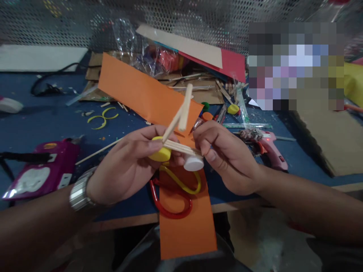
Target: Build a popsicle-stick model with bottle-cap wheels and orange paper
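Both hands hold one small model made of wooden sticks (181, 113) with bottle caps on it. My left hand (127, 166) grips the end with the yellow cap (160, 153); a metal watch is on that wrist. My right hand (224, 158) pinches the other end beside the white cap (193, 163). Two flat sticks rise up from the model at a slant. Under the hands lies a bent strip of orange paper (147, 94), with red-and-yellow-handled scissors (176, 196) resting on it.
A pink glue gun (269, 149) lies right of my right hand. A purple packet (42, 170) sits at the left, near yellow plastic rings (100, 119). Cardboard, red card, plastic bags, loose sticks and caps clutter the blue table's back. Metal mesh stands behind.
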{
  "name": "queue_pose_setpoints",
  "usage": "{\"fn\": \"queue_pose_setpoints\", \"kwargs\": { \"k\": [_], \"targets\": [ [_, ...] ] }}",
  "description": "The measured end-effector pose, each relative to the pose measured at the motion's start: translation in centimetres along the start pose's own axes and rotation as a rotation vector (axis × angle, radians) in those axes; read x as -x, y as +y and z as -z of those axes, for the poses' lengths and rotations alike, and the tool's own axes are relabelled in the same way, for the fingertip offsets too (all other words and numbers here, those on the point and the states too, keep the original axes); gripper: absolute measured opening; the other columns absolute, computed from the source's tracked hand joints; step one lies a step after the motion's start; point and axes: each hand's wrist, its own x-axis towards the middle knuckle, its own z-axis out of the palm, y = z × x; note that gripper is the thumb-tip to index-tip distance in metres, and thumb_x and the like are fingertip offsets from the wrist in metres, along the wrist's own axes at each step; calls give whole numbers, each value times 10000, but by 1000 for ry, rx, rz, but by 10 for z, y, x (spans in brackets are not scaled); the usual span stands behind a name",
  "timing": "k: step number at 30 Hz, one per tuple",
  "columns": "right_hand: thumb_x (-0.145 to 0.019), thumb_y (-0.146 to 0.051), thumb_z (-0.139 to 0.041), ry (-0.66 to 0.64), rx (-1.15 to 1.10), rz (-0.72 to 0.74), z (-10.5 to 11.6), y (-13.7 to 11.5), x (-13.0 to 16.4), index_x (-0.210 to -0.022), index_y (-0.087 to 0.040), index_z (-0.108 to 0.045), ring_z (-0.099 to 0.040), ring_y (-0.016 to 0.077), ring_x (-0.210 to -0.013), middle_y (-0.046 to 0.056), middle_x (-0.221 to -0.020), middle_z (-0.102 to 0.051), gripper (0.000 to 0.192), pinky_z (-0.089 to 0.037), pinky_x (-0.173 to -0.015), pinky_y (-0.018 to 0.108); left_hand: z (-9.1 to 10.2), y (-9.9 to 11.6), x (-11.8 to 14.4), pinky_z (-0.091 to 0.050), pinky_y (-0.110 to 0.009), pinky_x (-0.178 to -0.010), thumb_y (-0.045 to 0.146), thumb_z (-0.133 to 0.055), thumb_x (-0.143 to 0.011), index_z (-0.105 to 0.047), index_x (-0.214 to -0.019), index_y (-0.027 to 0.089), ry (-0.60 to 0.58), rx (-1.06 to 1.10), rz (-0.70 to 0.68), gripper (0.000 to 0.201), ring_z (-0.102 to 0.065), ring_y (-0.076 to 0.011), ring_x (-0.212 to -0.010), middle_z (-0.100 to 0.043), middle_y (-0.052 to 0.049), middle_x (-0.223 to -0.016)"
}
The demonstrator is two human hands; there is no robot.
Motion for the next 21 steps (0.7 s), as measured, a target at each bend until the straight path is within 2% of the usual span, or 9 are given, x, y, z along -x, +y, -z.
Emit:
{"fn": "queue_pose_setpoints", "kwargs": {
  "k": [4,6,10,13,16,21],
  "targets": [
    [-1092,-267,-542,135,-79,-114,-4,5,3,-1044,-234,-582,-585,208,-879,47,-967,-592,71,-538,-805,382,3,3,0,-603,-256,-761,357,-878,-812,-837,-955,167,3,-7,1,241,-747,-208,-788,-805,-88,-845],
    [-1082,-283,-593,215,-95,-166,-6,8,4,-1053,-236,-611,-601,198,-864,40,-952,-610,58,-541,-753,348,3,2,0,-605,-258,-753,358,-858,-827,-843,-974,174,-19,-8,0,236,-749,-212,-783,-798,-85,-833],
    [-1028,-203,-666,302,-31,-153,-6,8,2,-1051,-240,-657,-659,207,-907,54,-984,-666,44,-571,-770,352,2,-1,2,-617,-268,-744,352,-846,-842,-848,-1001,177,-48,2,1,237,-754,-220,-784,-789,-82,-820],
    [-1004,-147,-660,218,33,-48,-2,4,-1,-1061,-232,-714,-691,224,-956,73,-1007,-720,116,-595,-815,380,2,-3,3,-621,-253,-759,335,-867,-837,-844,-971,165,-40,22,7,218,-755,-199,-775,-792,-76,-843],
    [-955,-139,-731,89,74,72,2,-1,-3,-1060,-203,-763,-725,216,-959,84,-1002,-763,127,-613,-838,369,0,-3,2,-619,-253,-769,319,-874,-846,-832,-943,159,-16,17,20,191,-748,-190,-783,-782,-74,-856],
    [-938,-141,-748,33,106,97,3,-3,-4,-1040,-229,-757,-745,214,-929,62,-972,-783,135,-627,-852,376,-1,-5,0,-605,-248,-742,344,-894,-827,-811,-917,146,-3,1,52,233,-713,-181,-769,-760,-77,-844]
  ]
}}
